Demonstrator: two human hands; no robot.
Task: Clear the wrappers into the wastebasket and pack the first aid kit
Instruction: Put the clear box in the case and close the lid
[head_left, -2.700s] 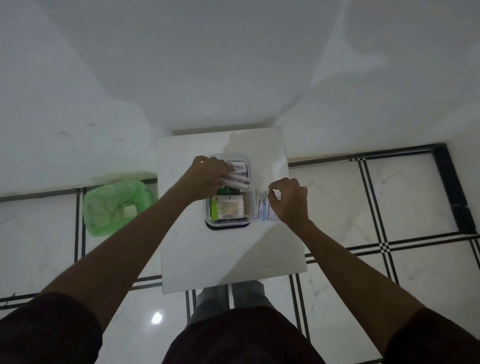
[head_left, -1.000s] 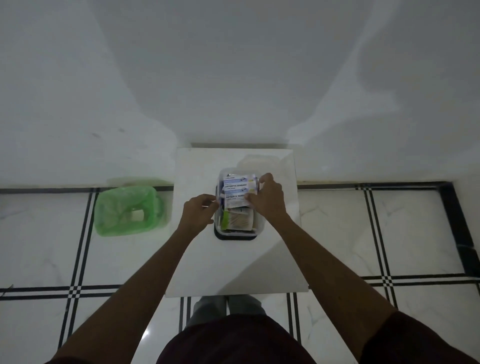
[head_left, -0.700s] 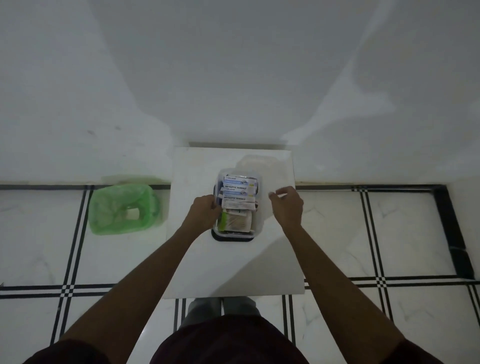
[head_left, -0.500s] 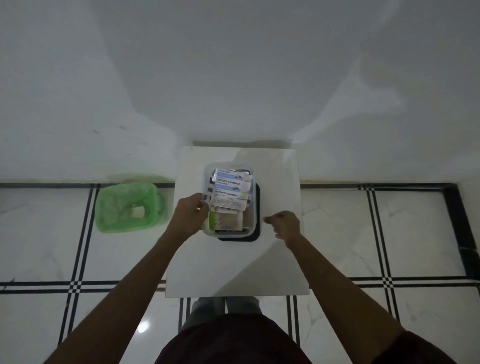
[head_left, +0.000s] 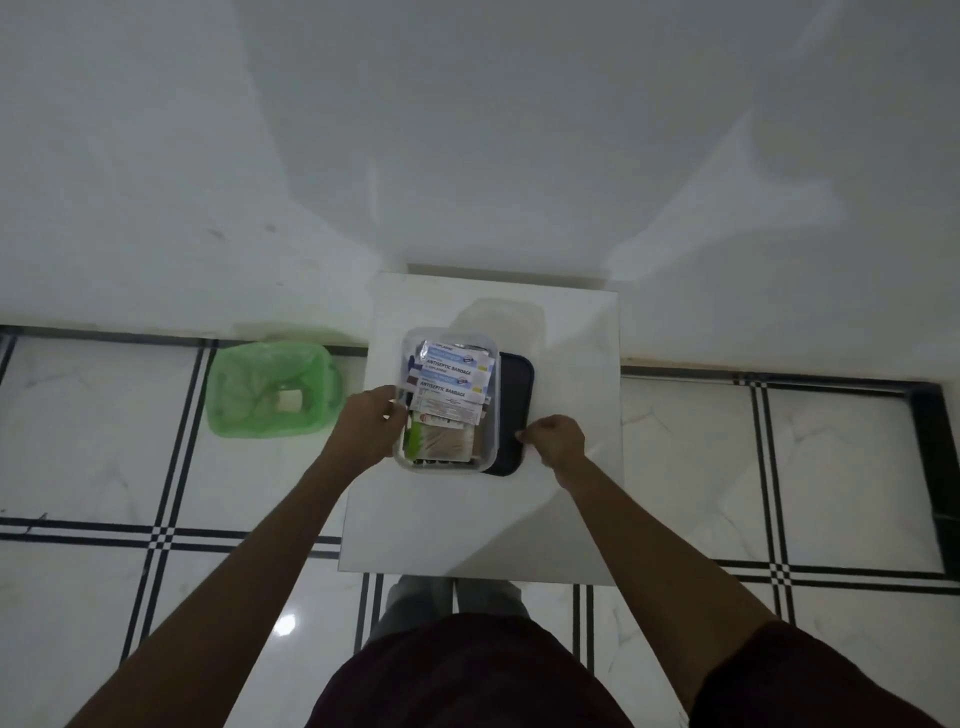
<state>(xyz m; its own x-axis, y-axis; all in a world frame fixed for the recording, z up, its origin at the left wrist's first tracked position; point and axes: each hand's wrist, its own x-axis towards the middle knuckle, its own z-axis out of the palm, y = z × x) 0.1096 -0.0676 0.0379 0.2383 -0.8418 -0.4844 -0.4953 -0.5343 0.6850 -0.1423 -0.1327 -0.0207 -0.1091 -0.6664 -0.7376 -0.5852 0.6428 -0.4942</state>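
A clear plastic first aid box (head_left: 491, 457) sits on the small white table (head_left: 483, 525), filled with antiseptic bandage packets (head_left: 451, 371) and a green-edged pack. My left hand (head_left: 370, 426) grips the box's left wall. A black lid (head_left: 514, 400) lies flat to the right of the box, partly under it. My right hand (head_left: 553, 441) pinches the lid's front right edge. The green wastebasket (head_left: 272, 387) stands on the floor left of the table with a white wrapper inside.
The table stands against a white wall (head_left: 467, 156). White floor tiles with black lines (head_left: 769, 467) surround it. My legs and feet (head_left: 457, 603) are just under the table's near edge.
My right hand left the packets in the box and took hold of the black lid. My left hand slid the box leftward, off the lid, which now shows on the right.
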